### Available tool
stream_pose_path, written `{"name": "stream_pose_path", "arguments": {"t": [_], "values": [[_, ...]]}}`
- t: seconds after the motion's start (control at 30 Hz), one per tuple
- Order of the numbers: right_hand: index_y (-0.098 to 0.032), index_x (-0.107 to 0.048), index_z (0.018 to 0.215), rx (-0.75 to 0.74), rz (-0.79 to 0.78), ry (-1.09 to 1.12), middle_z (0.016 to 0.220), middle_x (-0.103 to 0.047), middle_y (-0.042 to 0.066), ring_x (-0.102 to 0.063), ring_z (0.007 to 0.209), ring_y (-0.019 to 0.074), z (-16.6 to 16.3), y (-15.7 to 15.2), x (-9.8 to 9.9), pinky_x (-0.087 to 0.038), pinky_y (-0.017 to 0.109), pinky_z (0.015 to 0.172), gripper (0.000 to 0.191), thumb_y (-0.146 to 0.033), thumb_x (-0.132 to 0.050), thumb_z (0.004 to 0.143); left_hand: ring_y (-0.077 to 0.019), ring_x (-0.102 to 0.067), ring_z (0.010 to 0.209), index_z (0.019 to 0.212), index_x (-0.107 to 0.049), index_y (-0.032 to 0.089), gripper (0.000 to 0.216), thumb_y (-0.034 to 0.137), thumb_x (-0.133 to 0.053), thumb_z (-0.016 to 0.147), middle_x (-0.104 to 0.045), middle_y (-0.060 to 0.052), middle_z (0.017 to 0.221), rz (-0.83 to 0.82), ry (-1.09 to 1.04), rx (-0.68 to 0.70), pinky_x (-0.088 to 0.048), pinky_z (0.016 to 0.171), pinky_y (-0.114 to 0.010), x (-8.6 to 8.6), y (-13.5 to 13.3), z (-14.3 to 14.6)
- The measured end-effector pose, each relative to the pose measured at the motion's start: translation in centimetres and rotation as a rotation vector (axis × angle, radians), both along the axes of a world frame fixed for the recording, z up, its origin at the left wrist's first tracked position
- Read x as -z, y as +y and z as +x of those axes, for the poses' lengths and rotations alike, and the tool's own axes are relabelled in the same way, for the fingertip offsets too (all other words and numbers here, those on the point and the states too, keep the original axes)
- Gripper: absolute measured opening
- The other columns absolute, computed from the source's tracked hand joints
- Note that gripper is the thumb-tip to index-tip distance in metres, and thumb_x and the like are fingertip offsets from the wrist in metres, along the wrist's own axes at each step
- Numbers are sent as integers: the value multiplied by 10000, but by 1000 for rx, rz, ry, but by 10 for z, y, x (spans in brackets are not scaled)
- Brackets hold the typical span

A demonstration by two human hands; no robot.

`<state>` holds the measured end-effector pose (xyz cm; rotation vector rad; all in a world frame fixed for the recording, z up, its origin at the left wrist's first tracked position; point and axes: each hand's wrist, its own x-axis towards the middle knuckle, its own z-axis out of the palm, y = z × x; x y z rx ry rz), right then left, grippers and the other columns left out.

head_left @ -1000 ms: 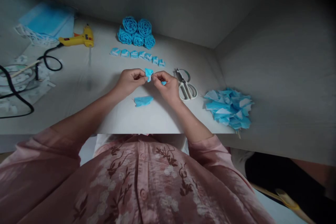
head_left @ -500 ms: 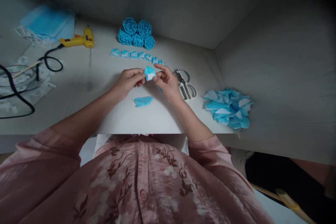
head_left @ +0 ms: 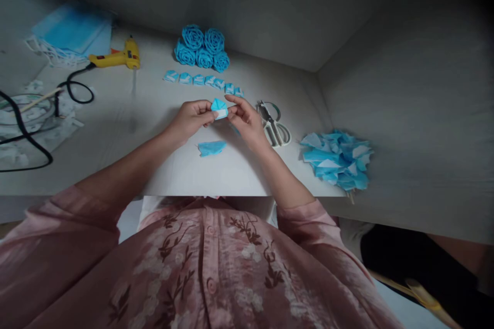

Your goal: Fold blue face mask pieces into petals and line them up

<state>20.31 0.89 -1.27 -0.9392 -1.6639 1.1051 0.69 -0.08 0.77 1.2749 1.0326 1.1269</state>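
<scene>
A small folded piece of blue-and-white fabric (head_left: pixel 218 105) is held over the table, its top coming to a point. My left hand (head_left: pixel 193 117) pinches its left side, the thumb lying across the white lower part. At the right edge, the thumb and fingers of my right hand (head_left: pixel 247 118) close on it, with the index finger raised above. Below them, a loose blue fabric piece (head_left: pixel 212 148) lies flat on the table. Beyond the hands runs a row of several similar folded pieces (head_left: pixel 198 79). Another blue scrap is partly hidden under my right hand.
Several blue fabric roses (head_left: pixel 204 58) are stacked at the back. White-handled scissors (head_left: pixel 275 128) and a tape roll (head_left: pixel 275 110) lie to the right, near a blue fabric bunch (head_left: pixel 335 159). Leftward are a yellow glue gun (head_left: pixel 116 57), blue masks (head_left: pixel 71 31) and white scraps (head_left: pixel 69 108).
My left thumb has moved right, onto the white lower part of the folded piece. My right fingers have shifted slightly up along its right edge. The view has moved a little.
</scene>
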Motion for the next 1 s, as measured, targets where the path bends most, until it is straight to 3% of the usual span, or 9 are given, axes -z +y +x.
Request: {"name": "stream_pose_path", "arguments": {"t": [0.27, 0.53, 1.0], "values": [[-267, -641, 1364, -11, -11, 1, 858, -622, -11, -573, 774, 153, 0, 0, -2, -538, 329, 778, 682, -711, -752, 859, -90, -405, 572, 675, -653, 177, 177, 307, -773, 694, -515, 47, 580, 24, 44, 26, -302, 577, -263, -3, -3, 2], [-261, -651, 1371, 17, 21, 52, 850, -606, -13, -548, 758, 151, 1, 1, -1, -531, 330, 774, 633, -670, -742, 896, -100, -503, 576, 689, -671, 175, 226, 353, -735, 812, -630, -10, 647, -26, -24, 39, -380, 577, -254, -1, 0, -1], [-264, -654, 1392, 4, -22, 30, 957, -683, 19, -642, 884, 175, 1, 2, 1, -569, 364, 883, 657, -693, -725, 899, -97, -480, 590, 697, -676, 182, 185, 321, -794, 724, -608, 18, 634, 3, 33, 29, -403, 601, -252, -4, -2, 1]]}}
